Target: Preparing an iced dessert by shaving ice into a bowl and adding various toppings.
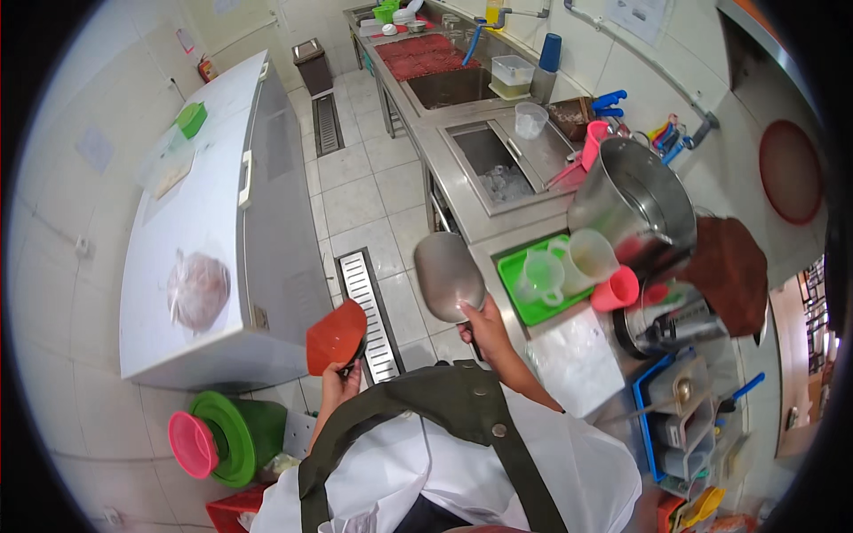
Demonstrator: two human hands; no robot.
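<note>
My right hand (485,328) grips the dark handle of a broad grey metal scoop (450,276), held in the air beside the steel counter. Lower down and to the left, my left hand (341,385) is closed on the dark handle of an orange-red vessel (338,338), whose exact kind I cannot tell. Both held things are over the tiled floor, apart from each other. Beyond the scoop, an ice bin (480,160) set into the counter stands partly uncovered, with ice (504,182) inside.
A green tray (514,272) on the counter bears clear plastic jugs (541,274). Behind it stand a large steel pot (626,196) and a pink cup (614,289). A white chest freezer (200,220) lines the left, carrying a plastic bag (198,291). A drain grate (368,316) crosses the floor.
</note>
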